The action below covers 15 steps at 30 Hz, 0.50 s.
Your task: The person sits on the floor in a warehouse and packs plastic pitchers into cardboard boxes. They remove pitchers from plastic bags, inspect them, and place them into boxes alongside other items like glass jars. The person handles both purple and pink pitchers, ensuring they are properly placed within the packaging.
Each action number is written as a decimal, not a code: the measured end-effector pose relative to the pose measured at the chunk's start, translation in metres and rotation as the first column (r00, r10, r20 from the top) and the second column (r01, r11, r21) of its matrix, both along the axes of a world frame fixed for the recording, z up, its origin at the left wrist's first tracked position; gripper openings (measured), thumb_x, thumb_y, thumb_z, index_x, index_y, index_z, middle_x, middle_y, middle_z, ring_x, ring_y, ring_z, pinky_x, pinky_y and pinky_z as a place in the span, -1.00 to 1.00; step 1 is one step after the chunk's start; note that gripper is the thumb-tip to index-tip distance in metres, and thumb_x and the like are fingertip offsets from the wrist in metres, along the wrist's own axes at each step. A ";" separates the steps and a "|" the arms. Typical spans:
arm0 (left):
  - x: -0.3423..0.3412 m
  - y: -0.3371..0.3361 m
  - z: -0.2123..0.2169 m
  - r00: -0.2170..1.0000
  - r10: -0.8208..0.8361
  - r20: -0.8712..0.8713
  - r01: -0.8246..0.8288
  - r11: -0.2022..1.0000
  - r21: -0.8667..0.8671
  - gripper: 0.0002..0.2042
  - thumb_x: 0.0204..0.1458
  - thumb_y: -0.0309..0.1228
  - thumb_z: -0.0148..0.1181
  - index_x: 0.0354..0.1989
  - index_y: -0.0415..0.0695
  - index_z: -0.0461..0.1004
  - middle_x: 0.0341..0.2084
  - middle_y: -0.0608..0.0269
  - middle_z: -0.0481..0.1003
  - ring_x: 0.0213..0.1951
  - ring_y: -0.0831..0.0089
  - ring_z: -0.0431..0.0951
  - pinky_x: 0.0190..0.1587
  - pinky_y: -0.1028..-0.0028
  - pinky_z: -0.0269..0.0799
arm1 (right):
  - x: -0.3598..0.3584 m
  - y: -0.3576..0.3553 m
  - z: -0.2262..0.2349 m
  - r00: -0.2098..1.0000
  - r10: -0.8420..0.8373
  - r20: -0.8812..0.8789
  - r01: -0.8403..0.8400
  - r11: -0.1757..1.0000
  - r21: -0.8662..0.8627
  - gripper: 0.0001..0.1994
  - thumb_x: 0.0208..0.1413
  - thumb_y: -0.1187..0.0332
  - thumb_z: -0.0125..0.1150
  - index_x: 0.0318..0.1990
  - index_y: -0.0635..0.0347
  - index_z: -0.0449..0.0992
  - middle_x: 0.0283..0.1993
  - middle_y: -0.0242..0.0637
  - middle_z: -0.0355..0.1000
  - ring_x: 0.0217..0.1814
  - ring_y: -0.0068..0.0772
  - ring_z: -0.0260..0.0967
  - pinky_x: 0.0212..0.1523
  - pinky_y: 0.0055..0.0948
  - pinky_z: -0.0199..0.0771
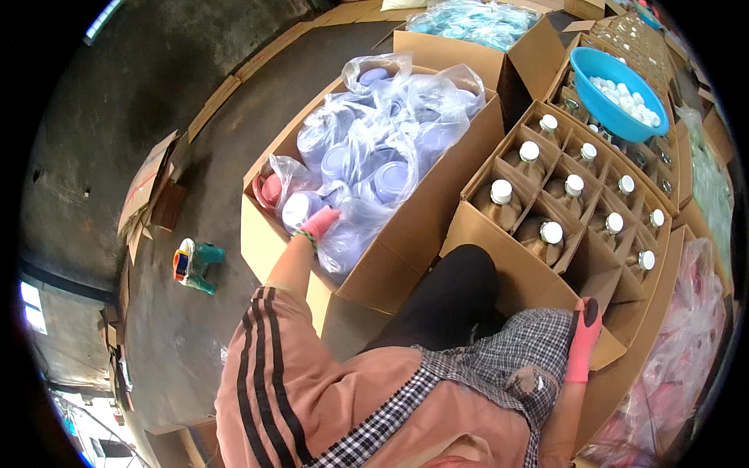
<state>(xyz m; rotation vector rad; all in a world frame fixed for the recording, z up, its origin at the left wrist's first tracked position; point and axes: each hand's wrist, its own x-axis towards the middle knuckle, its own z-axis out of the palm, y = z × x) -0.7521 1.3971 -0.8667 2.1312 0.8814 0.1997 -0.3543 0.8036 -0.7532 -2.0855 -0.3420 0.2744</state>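
My left hand (320, 222), in a pink glove, reaches into a cardboard box (374, 273) of lilac round plastic containers (392, 181) wrapped in clear plastic bags (367, 117). It touches the bag beside a pale lidded container (300, 209); its fingers are hidden. My right hand (585, 335), in a pink glove with black-coated fingers, is closed at the near rim of a divided carton (499, 249). In that carton stand several clear bottles with white caps (551, 232), one to a compartment. The compartment nearest my right hand shows no bottle.
A blue basin (620, 97) of white caps rests over the bottle cartons at far right. Behind stands a box of turquoise bagged items (476, 27). A green tape dispenser (199, 265) lies on the floor at left. Pink bagged goods (671, 351) sit on my right.
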 end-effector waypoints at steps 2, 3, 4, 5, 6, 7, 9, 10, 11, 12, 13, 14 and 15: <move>0.002 -0.001 -0.022 0.920 0.253 -0.298 -0.160 0.939 0.305 -0.72 -0.09 -0.31 -0.09 -0.29 -0.24 0.40 -0.33 -0.03 0.40 -0.28 0.17 0.40 -0.16 0.32 0.29 | 0.001 -0.003 -0.003 1.000 -0.006 -0.001 0.006 0.999 0.031 -0.75 -0.01 0.26 0.07 -0.31 0.29 0.37 -0.35 -0.28 0.33 -0.27 -0.45 0.25 -0.19 -0.48 0.24; 0.048 -0.019 -0.017 0.774 0.303 -0.556 0.106 0.804 0.585 -0.68 -0.14 -0.30 -0.09 -0.33 -0.33 0.39 -0.34 -0.23 0.38 -0.23 -0.03 0.39 -0.14 0.24 0.28 | 0.004 -0.012 -0.002 0.999 -0.035 0.030 0.034 0.999 0.033 -0.75 -0.01 0.26 0.07 -0.31 0.29 0.37 -0.35 -0.28 0.33 -0.27 -0.45 0.25 -0.18 -0.48 0.23; 0.098 -0.042 0.013 0.835 0.341 -0.432 -0.047 0.826 0.562 -0.72 -0.14 -0.32 -0.04 -0.35 -0.30 0.39 -0.42 -0.08 0.37 -0.33 0.12 0.38 -0.25 0.32 0.27 | 0.008 -0.026 0.000 0.994 -0.085 0.070 0.083 0.996 0.031 -0.75 -0.01 0.25 0.08 -0.31 0.29 0.37 -0.35 -0.28 0.33 -0.26 -0.45 0.25 -0.18 -0.48 0.23; 0.108 -0.058 0.059 0.901 0.413 -0.132 -0.332 0.853 0.402 -0.76 -0.14 -0.34 0.01 -0.38 -0.27 0.39 -0.50 0.07 0.37 -0.43 0.28 0.36 -0.36 0.40 0.27 | 0.009 -0.032 0.001 0.991 -0.113 0.070 0.111 0.993 0.025 -0.75 -0.02 0.25 0.08 -0.31 0.29 0.37 -0.35 -0.27 0.33 -0.26 -0.44 0.25 -0.18 -0.48 0.23; 0.103 -0.071 0.109 0.879 0.469 0.089 -0.475 0.841 0.260 -0.80 -0.14 -0.37 0.06 -0.40 -0.24 0.39 -0.58 0.22 0.36 -0.53 0.43 0.35 -0.47 0.48 0.27 | 0.008 -0.033 0.000 0.992 -0.115 0.052 0.114 0.993 0.031 -0.74 -0.02 0.25 0.08 -0.31 0.29 0.37 -0.34 -0.27 0.33 -0.26 -0.44 0.24 -0.18 -0.48 0.23; 0.093 -0.087 0.163 0.834 0.500 0.232 -0.542 0.822 0.175 -0.84 -0.14 -0.39 0.10 -0.42 -0.21 0.39 -0.66 0.37 0.36 -0.63 0.59 0.33 -0.58 0.56 0.27 | 0.007 -0.029 -0.005 0.994 -0.108 0.029 0.106 0.993 0.046 -0.74 -0.02 0.24 0.08 -0.31 0.29 0.37 -0.34 -0.26 0.33 -0.26 -0.43 0.24 -0.17 -0.48 0.22; 0.086 -0.091 0.237 0.837 0.494 0.237 -0.523 0.849 0.078 -0.77 -0.17 -0.36 0.17 -0.38 -0.23 0.38 -0.63 0.36 0.37 -0.64 0.65 0.29 -0.63 0.62 0.23 | 0.011 -0.032 -0.019 0.995 -0.081 0.050 0.079 0.996 0.049 -0.73 -0.03 0.25 0.09 -0.29 0.28 0.36 -0.32 -0.24 0.33 -0.24 -0.40 0.25 -0.17 -0.45 0.22; 0.098 -0.103 0.265 0.848 0.455 0.271 -0.499 0.858 0.121 -0.76 -0.17 -0.35 0.18 -0.36 -0.23 0.37 -0.63 0.38 0.37 -0.63 0.66 0.29 -0.62 0.63 0.23 | 0.014 -0.038 -0.023 0.994 -0.083 0.074 0.081 0.996 0.034 -0.73 -0.03 0.25 0.09 -0.28 0.28 0.35 -0.31 -0.23 0.33 -0.24 -0.38 0.25 -0.16 -0.44 0.22; 0.109 -0.137 0.318 0.853 0.428 0.298 -0.491 0.851 0.184 -0.74 -0.17 -0.35 0.18 -0.35 -0.24 0.37 -0.63 0.40 0.37 -0.63 0.67 0.29 -0.61 0.64 0.22 | 0.011 -0.036 -0.021 0.995 -0.075 0.062 0.072 0.996 0.048 -0.73 -0.03 0.25 0.09 -0.27 0.28 0.35 -0.30 -0.23 0.33 -0.23 -0.36 0.25 -0.15 -0.43 0.22; 0.116 -0.161 0.355 0.864 0.375 0.335 -0.464 0.852 0.243 -0.75 -0.16 -0.38 0.17 -0.33 -0.25 0.36 -0.61 0.39 0.38 -0.62 0.68 0.29 -0.60 0.65 0.22 | 0.007 -0.033 -0.016 0.996 -0.070 0.058 0.067 0.996 0.059 -0.72 -0.03 0.25 0.09 -0.25 0.28 0.34 -0.28 -0.22 0.32 -0.21 -0.34 0.25 -0.15 -0.42 0.22; 0.126 -0.181 0.383 0.874 0.307 0.375 -0.428 0.854 0.296 -0.75 -0.15 -0.41 0.16 -0.31 -0.26 0.36 -0.60 0.37 0.39 -0.62 0.68 0.29 -0.60 0.67 0.23 | 0.005 -0.032 -0.011 0.995 -0.081 0.064 0.076 0.995 0.068 -0.72 -0.03 0.25 0.08 -0.24 0.28 0.33 -0.27 -0.21 0.32 -0.20 -0.33 0.25 -0.14 -0.40 0.22; 0.132 -0.204 0.407 0.874 0.211 0.437 -0.390 0.842 0.374 -0.74 -0.14 -0.45 0.15 -0.26 -0.27 0.34 -0.57 0.36 0.40 -0.60 0.68 0.30 -0.57 0.68 0.24 | 0.002 -0.029 -0.006 0.989 -0.048 0.137 0.044 0.998 0.038 -0.71 -0.03 0.26 0.09 -0.23 0.28 0.33 -0.25 -0.21 0.32 -0.18 -0.31 0.25 -0.13 -0.39 0.22; 0.139 -0.229 0.429 0.867 0.101 0.488 -0.351 0.818 0.456 -0.72 -0.13 -0.49 0.14 -0.21 -0.29 0.33 -0.54 0.34 0.41 -0.58 0.68 0.31 -0.55 0.69 0.25 | -0.001 -0.026 0.000 0.978 -0.022 0.208 0.021 1.000 0.012 -0.71 -0.03 0.27 0.09 -0.22 0.29 0.32 -0.23 -0.20 0.32 -0.17 -0.29 0.25 -0.12 -0.39 0.22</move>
